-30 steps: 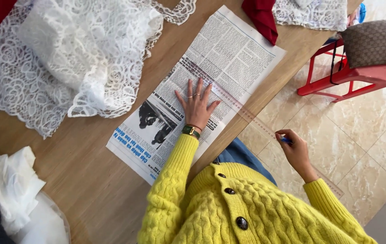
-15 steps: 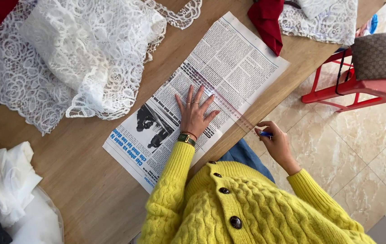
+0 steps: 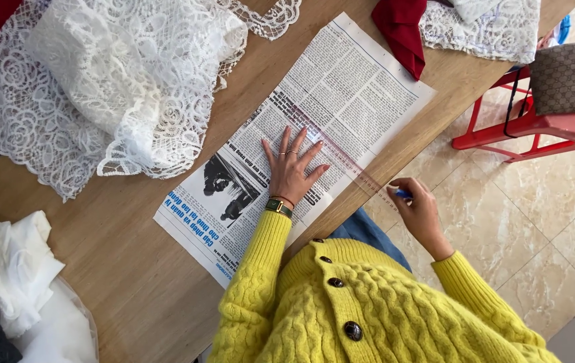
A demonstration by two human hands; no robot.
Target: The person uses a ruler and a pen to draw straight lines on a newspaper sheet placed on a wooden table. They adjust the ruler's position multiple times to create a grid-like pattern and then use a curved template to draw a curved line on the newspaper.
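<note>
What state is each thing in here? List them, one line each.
newspaper sheet: spread flat on the wooden table.
clear ruler: lying across the sheet, overhanging the table edge.
left hand: fingers spread, pressing ruler and sheet.
right hand: closed around a blue pen, off the table edge.
white lace fabric: bunched in a heap.
red cloth: crumpled.

We see bright, even daylight, soft shadows on the desk, sharp focus, faint sheen on the floor tiles.

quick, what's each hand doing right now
Left hand: open, flat on the ruler and newspaper.
Right hand: closed on a blue pen.
</note>
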